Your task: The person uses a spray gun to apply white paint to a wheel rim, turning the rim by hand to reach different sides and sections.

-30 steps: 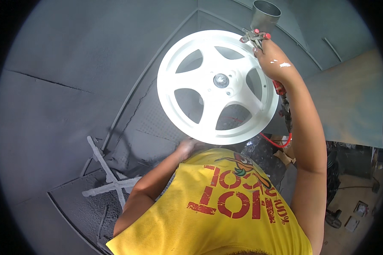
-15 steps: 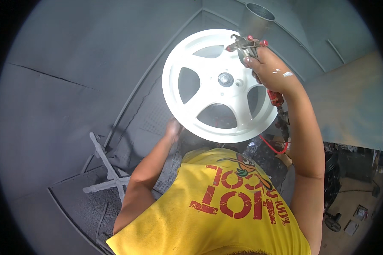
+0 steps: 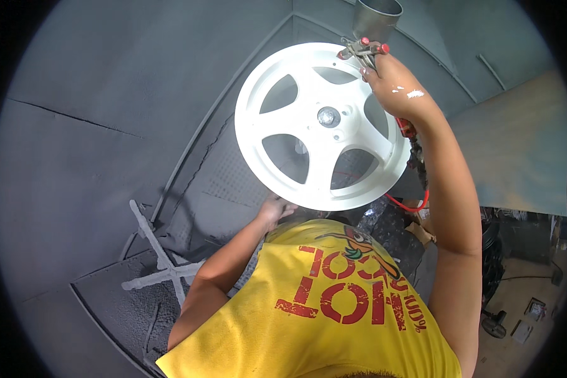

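While gripped: spray gun (image 3: 365,47), fingers (image 3: 375,72) closed.

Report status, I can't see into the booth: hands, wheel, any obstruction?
Right hand gripping metal-cup spray gun at rim top. Left hand under white five-spoke wheel. Red hose hangs behind; nothing blocking.

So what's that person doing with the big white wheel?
A person in a yellow shirt holds a spray gun in the right hand, up at the top edge of a white five-spoke wheel. The left hand is at the wheel's lower rim. Grey booth walls surround it, coated in paint dust.
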### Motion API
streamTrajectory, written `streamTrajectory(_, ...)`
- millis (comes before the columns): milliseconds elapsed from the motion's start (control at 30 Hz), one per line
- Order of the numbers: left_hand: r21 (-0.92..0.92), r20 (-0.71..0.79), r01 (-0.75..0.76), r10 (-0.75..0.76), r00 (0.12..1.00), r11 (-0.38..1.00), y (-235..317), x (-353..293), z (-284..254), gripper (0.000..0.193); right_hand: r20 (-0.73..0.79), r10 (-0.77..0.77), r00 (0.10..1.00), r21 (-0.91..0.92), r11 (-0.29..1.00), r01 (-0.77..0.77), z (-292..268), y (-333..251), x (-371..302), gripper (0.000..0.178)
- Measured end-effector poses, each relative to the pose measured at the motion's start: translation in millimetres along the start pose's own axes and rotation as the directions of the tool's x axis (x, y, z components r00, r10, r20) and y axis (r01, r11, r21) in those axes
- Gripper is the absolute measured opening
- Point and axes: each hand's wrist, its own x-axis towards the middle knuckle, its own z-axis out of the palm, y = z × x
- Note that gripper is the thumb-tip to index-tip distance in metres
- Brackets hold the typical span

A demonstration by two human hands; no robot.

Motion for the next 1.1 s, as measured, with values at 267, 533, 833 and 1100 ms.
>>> streamTrajectory(267,0.029,-0.003,0.012,-0.011,1.0,1.0,-9,14,-21,0.03,-0.01,0.092,0.996,-0.062,0.994,-0.093,-2,8,-4,0.025)
streamTrajectory(533,-0.119,-0.237,-0.272,0.238,0.942,0.955,48,26,-39,0.029,0.246,0.097,0.965,0.364,0.913,-0.184,4,-10,-12,0.024)
streamTrajectory(833,-0.271,-0.235,-0.205,0.142,0.962,0.941,24,31,-28,0.034,0.159,0.018,0.987,0.15,0.988,-0.042,-8,-27,-5,0.028)
streamTrajectory(1100,-0.138,-0.079,-0.026,0.015,0.997,0.99,2,7,3,0.035,-0.015,0.021,1.0,-0.026,0.999,-0.022,1,6,2,0.029)
